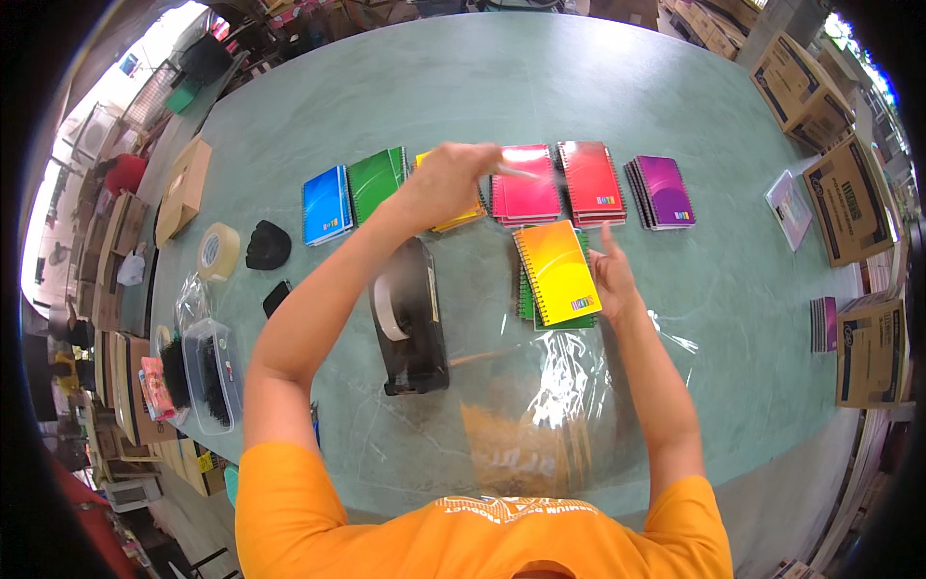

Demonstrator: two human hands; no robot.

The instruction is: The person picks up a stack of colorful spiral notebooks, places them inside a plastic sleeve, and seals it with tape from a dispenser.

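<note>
A yellow spiral notebook (559, 273) lies tilted on top of green spiral notebooks (527, 295), right of the middle. At their right edge is my right hand (614, 277), its thumb raised and its fingers partly hidden against the stack. My left hand (446, 181) is raised above a yellow notebook stack (470, 217) in the back row, its fingers pinched together. A thin pale blurred strip stands out from its fingertips; what it is I cannot tell. Below my left forearm stands a black tape dispenser (415, 338) with a tape roll (388, 304).
The back row also has blue (326, 205), green (376, 183), pink (526, 183), red (591, 180) and purple notebooks (662, 191). Clear plastic film (569, 386) lies near me. A tape roll (219, 253) and plastic tub (209, 376) stand left, cardboard boxes (849, 198) right.
</note>
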